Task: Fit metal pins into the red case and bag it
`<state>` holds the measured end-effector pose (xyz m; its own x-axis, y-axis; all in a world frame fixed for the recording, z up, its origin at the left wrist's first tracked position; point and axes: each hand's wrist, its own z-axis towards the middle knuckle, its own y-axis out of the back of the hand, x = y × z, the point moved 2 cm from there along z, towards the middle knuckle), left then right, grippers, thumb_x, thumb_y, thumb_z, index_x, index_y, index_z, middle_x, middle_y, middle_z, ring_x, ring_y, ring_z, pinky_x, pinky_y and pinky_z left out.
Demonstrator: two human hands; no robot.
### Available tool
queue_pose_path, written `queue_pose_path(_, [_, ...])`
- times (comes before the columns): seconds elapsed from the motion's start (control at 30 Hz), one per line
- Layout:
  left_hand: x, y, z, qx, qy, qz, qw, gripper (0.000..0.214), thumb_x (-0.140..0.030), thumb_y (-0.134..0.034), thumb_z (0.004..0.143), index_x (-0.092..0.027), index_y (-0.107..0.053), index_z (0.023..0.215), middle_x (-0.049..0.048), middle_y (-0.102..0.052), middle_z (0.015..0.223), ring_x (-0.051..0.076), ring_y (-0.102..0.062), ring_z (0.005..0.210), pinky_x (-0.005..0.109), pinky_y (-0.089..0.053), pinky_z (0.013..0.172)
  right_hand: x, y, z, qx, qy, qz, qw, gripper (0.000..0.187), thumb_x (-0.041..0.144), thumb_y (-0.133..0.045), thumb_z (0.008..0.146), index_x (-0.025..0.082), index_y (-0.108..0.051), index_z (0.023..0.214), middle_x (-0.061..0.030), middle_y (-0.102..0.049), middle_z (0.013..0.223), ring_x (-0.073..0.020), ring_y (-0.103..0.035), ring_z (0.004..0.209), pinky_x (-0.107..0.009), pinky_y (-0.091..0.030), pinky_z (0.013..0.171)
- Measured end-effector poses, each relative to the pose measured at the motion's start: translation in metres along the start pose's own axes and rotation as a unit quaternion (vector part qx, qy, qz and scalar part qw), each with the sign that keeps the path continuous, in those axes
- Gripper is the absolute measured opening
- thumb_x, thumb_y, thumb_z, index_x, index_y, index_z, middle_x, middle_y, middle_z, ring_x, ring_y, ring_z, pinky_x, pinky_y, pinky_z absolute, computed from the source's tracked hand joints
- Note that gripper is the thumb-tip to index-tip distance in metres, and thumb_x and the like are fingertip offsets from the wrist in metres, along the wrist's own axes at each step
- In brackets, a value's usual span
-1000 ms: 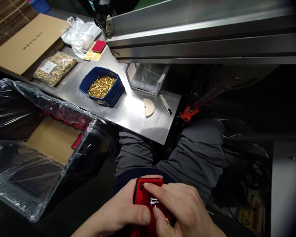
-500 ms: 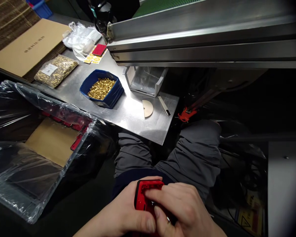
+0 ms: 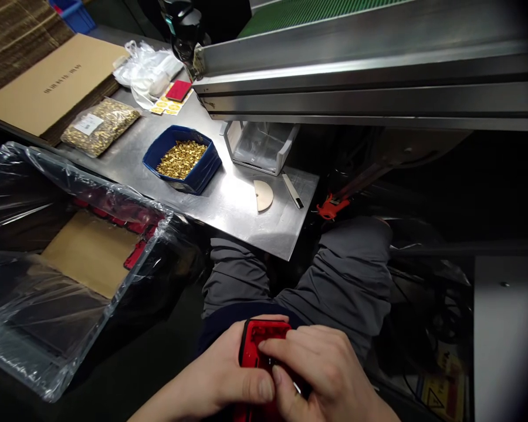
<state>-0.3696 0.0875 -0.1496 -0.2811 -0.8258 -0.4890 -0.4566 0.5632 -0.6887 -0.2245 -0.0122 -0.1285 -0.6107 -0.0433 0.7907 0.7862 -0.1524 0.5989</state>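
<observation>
Low in the view, above my lap, my left hand (image 3: pixel 229 372) grips a red plastic housing (image 3: pixel 249 351) with a black rim, its thumb lying across the near side. The open side of the housing faces up, with ribbed moulded details inside. My right hand (image 3: pixel 325 369) reaches over it from the right. Its index fingertip is inside the shell and its thumb is close by, in a pinch-like pose. Between those fingers, whatever is held is too hidden to name. A small bright metallic spot shows under the right hand.
On the metal table stand a blue bin (image 3: pixel 206 167) of small brass parts, a bag of brass parts (image 3: pixel 101 126), a wooden half-disc (image 3: pixel 263 196), a utility knife (image 3: pixel 293 191) and a grey tray (image 3: pixel 283 153). A plastic-lined crate (image 3: pixel 110 316) with red parts is left; a conveyor frame (image 3: pixel 356 70) crosses above.
My right index finger has shifted slightly within the red housing. The left hand keeps its grip. The whole view has moved a little.
</observation>
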Motion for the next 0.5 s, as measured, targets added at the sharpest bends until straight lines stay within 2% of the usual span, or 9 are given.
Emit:
queue_pose_path(0.13, [-0.0003,0.0013,-0.0008,-0.006,-0.002,-0.011,1.000,0.085,-0.049,-0.091,0.068,-0.021,-0.050,0.137,0.0113,-0.066,0.128,0.036,-0.060,0.124,0.052,-0.041,0.109,-0.0011,0.0003,0.0010,-0.010,0.001,0.007,1.000,0.040,0.015,-0.057,0.082,0.018,-0.066,0.121,-0.0016,-0.075,0.077,-0.0172,-0.069,0.061,-0.030,-0.048,0.055])
queue_pose_path(0.33, [-0.0011,0.0025,-0.0012,0.001,0.003,-0.013,1.000,0.084,-0.045,-0.089,0.072,-0.021,-0.047,0.140,0.0135,-0.064,0.134,0.036,-0.060,0.124,0.051,-0.044,0.108,-0.0012,0.0017,0.0074,-0.006,0.036,-0.028,0.999,0.037,0.016,-0.053,0.085,0.015,-0.065,0.120,-0.0008,-0.072,0.071,-0.0167,-0.064,0.054,-0.032,-0.040,0.048])
queue_pose_path(0.5, [-0.0015,0.0025,-0.0015,-0.002,0.009,0.016,1.000,0.079,-0.050,-0.089,0.070,-0.020,-0.053,0.134,0.0119,-0.068,0.124,0.034,-0.063,0.118,0.049,-0.045,0.105,-0.0008,0.0024,0.0093,0.006,0.031,-0.005,1.000,0.040,0.013,-0.054,0.081,0.015,-0.066,0.119,-0.0002,-0.072,0.071,-0.0162,-0.064,0.054,-0.032,-0.041,0.049])
